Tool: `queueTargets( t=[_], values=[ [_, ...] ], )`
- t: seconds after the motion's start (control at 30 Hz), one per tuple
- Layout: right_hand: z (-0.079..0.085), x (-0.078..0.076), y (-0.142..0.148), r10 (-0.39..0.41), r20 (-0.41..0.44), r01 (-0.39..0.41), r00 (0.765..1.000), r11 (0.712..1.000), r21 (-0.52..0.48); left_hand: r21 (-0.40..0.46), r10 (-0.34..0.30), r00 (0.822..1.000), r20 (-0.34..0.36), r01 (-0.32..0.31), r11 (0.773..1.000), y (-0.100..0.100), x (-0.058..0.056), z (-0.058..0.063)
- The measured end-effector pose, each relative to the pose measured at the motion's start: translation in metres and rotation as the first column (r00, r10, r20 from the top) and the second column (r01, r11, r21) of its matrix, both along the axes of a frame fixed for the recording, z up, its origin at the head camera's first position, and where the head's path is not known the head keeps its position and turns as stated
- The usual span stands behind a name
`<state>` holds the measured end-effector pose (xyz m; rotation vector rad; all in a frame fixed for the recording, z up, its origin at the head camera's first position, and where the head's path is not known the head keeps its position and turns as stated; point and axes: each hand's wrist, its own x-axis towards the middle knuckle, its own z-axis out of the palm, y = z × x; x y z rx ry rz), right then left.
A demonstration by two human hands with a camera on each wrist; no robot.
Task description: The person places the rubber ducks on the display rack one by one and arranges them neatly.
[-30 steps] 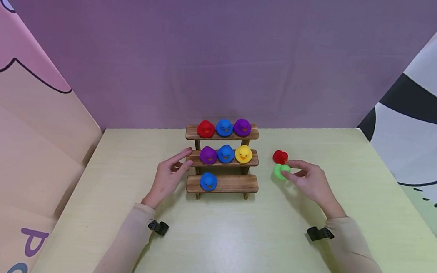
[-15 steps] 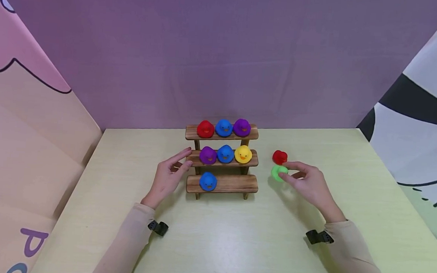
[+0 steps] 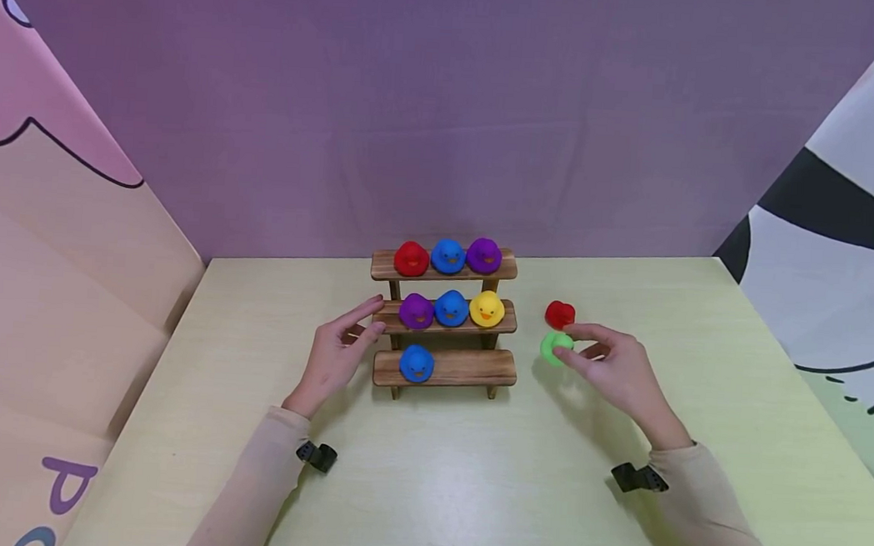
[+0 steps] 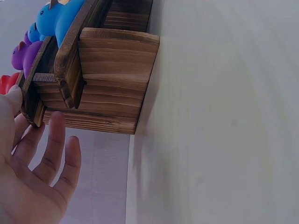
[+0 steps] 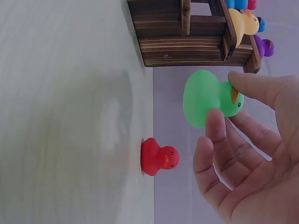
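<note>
My right hand (image 3: 615, 363) pinches a light green rubber duck (image 5: 203, 98) by its head, between thumb and fingers. The duck hangs above the table, right of a three-step wooden stand (image 3: 476, 367). Around the left end of the stand's middle step, the thumb and fingers of my left hand (image 3: 336, 359) hold the wood. On the top step sit a red duck (image 3: 411, 259), a blue duck (image 3: 449, 257) and a purple duck (image 3: 485, 256). The middle step bears purple (image 3: 416, 311), blue (image 3: 451, 308) and yellow (image 3: 486, 309) ducks. One blue duck (image 3: 416, 364) sits left on the bottom step.
Another red duck (image 5: 159, 156) stands on the pale table (image 3: 424, 489), just behind my right hand. A purple backdrop (image 3: 446, 123) rises at the table's far edge. Printed panels flank the table on the left (image 3: 53, 283) and right (image 3: 844, 248).
My right hand has shifted the green duck slightly left and toward me, away from the red duck on the table. The left hand and the stand keep their places.
</note>
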<state>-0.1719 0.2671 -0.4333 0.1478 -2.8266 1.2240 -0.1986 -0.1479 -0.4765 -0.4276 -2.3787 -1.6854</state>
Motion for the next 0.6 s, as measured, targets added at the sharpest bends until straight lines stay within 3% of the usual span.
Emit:
queueTargets(
  t=[0.6],
  values=[
    [0.007,0.007,-0.016,0.034,0.002,-0.034,0.999,0.999,-0.035,0.006,0.003,1.000,-0.002,-0.003,1.000,0.000,0.001,0.001]
  ],
)
